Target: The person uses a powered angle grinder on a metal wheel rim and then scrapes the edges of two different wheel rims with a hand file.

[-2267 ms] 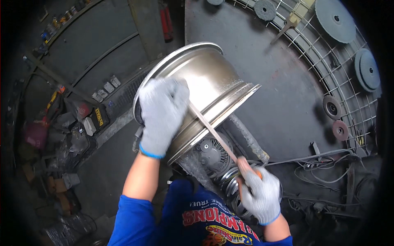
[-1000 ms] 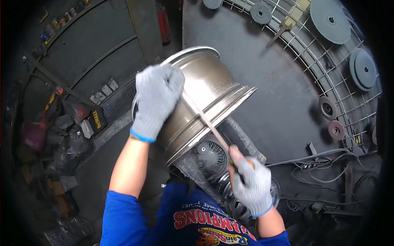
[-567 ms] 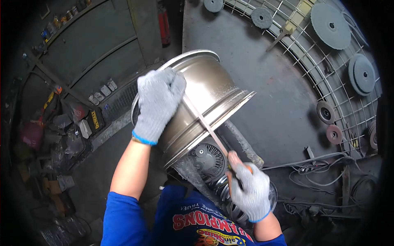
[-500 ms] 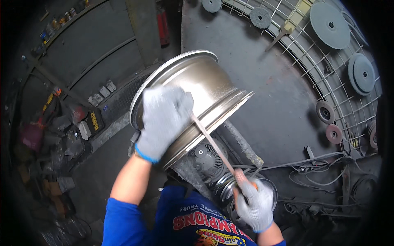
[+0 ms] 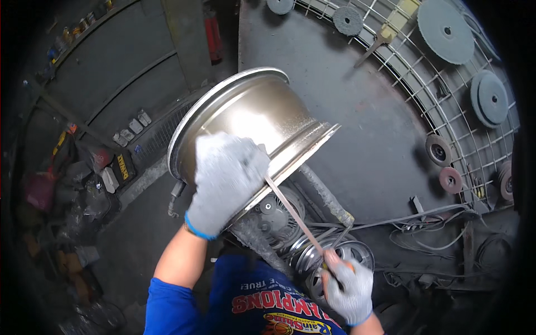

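Observation:
A silvery wheel rim (image 5: pixel 251 111) lies on its side in front of me, its near edge bare and scuffed. My left hand (image 5: pixel 228 181), in a grey-white knitted glove with a blue cuff, is closed round the far end of a long, thin, flat file (image 5: pixel 294 215) and lies against the rim's near edge. Lower right, my right hand (image 5: pixel 352 287), in a similar glove, wraps round the file's handle, which shows a bit of orange-yellow. The file slants from the rim edge down to the right hand. My left fingertips are partly hidden.
Under the rim are a finned motor (image 5: pixel 273 218) and metal support bars (image 5: pixel 326 195). Another wheel (image 5: pixel 354 254) sits beside my right hand. Grinding discs (image 5: pixel 446 33) hang on a wire grid (image 5: pixel 410 72) at right. Cables (image 5: pixel 424 234) run at lower right; clutter (image 5: pixel 95 178) lies at left.
Both hands and the file have shifted toward me, the left hand coming down across the rim's near edge. The whole view has drifted slightly.

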Available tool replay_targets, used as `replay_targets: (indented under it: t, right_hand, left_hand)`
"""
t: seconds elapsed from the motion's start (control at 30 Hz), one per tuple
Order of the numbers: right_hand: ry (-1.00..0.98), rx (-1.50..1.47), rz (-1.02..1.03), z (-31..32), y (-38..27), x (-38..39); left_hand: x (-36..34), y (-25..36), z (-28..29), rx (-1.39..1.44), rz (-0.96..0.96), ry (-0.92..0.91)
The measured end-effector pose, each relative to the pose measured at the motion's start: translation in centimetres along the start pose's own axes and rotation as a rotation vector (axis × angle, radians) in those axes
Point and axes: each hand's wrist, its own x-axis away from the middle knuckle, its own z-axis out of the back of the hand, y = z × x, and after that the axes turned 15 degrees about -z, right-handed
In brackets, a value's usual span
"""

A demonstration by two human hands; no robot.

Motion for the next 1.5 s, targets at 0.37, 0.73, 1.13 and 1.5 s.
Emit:
replay_targets:
  t: [0.37, 0.73, 1.13, 1.5]
  right_hand:
    - [-0.084, 0.084, -0.04, -0.1, -2.6, -5.8]
    - [-0.025, -0.061, 0.027, -1.7, -2.8, -8.9]
    - [0.044, -0.022, 0.046, -1.3, -1.0, -8.4]
    - [-0.086, 0.048, -0.099, 1.4, -1.6, -3.4]
  left_hand:
    - [-1.2, -3.5, 0.3, -0.141, 0.173, 0.022]
    - [-2.7, -5.9, 0.2, -0.231, 0.138, 0.187]
    - [-3.0, -4.5, 0.3, -0.17, 0.202, -0.017]
    - [-1.7, -1.4, -0.7, -0.031, 0.032, 0.03]
